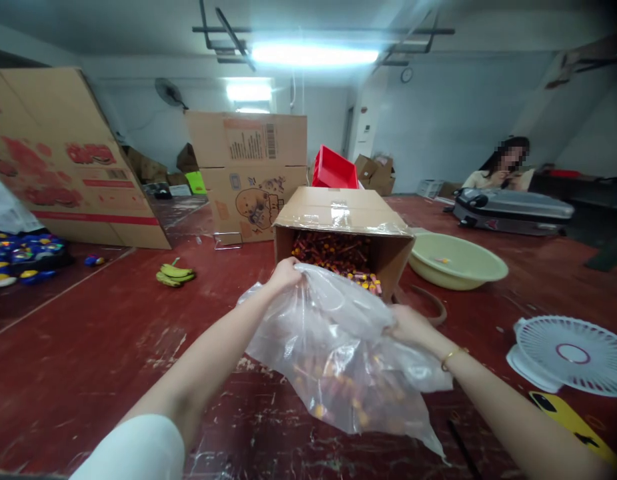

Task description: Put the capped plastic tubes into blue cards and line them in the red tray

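Observation:
A clear plastic bag (328, 347) hangs over the front of the red table, with small pink and yellow pieces showing through its lower part. My left hand (287, 273) is closed on the bag's upper left edge. My right hand (408, 325), slightly blurred, grips the bag's right side. Just behind the bag lies a cardboard box (343, 207) on its side, its opening facing me. Inside it is a heap of small pink, dark and yellow pieces (333, 253). The bag hides the lower part of the opening.
A pale green basin (458, 260) stands right of the box. Further right are a white fan (573, 353) and a yellow phone (573, 423). Bananas (175, 274) lie left. Large cardboard sheets (78, 167) and a red crate (335, 168) stand behind. A person (505, 163) sits beyond a grey suitcase (511, 210).

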Tool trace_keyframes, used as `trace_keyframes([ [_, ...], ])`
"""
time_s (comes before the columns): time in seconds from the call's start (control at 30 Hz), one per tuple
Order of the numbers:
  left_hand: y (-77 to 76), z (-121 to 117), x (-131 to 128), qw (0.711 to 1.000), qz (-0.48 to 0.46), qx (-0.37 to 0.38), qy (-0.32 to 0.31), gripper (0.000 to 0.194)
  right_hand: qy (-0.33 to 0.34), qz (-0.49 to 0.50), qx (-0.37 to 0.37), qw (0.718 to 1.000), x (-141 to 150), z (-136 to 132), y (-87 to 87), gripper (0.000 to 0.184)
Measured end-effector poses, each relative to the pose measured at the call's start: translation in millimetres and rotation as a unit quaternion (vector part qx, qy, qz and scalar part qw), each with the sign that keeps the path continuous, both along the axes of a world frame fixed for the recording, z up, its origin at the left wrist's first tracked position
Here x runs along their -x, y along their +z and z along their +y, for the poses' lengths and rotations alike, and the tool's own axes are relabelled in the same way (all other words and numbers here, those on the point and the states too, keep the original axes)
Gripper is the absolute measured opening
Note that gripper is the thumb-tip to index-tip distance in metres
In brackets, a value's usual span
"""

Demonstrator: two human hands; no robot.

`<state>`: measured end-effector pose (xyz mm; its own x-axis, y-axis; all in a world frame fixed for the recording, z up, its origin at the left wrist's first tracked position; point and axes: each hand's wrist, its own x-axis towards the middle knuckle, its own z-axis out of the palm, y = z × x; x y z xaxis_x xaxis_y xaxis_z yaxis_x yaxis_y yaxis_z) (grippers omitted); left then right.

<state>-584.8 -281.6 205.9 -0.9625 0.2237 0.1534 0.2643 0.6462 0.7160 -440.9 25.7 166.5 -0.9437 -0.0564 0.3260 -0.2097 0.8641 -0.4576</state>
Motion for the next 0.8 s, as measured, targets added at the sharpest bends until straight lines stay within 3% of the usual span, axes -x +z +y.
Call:
trace_keyframes([
  [0.13,0.1,-16,-17,0.998,0.023,0.038,-0.048,0.025,-0.114,0.048,-0.033,0.992,48,19,15.9,0.018],
  [0.27,-19.4,-22,-30,0.993,0.056,0.095,-0.037,0.032,-0.203,0.055,-0.074,0.975,79,6,5.3,0.027],
  [0.37,-25.1,-28,-35,0.987,0.084,0.131,-0.027,0.049,-0.220,0.028,-0.120,0.968,79,-9,-16.6,0.026],
  [0.47,-22.6,-49,-51,0.982,0.117,0.140,-0.041,0.064,-0.238,0.016,-0.157,0.958,70,-11,-32.9,0.034],
  [0.53,-29.0,-73,-73,0.975,0.158,0.148,-0.058,0.074,-0.255,0.020,-0.172,0.952,64,-4,-35.0,0.040],
  [0.6,-47.6,-99,-100,0.945,0.242,0.203,-0.090,0.098,-0.257,0.026,-0.179,0.949,59,4,-28.9,0.044],
  [0.63,-60.1,-112,-112,0.933,0.259,0.233,-0.091,0.097,-0.249,0.031,-0.181,0.951,56,8,-23.7,0.045],
  [0.73,-92.7,-138,-132,0.922,0.274,0.266,-0.063,0.044,-0.210,0.055,-0.180,0.959,29,17,-9.4,0.048],
  [0.8,-98.1,-142,-129,0.927,0.277,0.244,-0.060,0.028,-0.195,0.123,-0.148,0.962,-9,17,-12.6,0.047],
])
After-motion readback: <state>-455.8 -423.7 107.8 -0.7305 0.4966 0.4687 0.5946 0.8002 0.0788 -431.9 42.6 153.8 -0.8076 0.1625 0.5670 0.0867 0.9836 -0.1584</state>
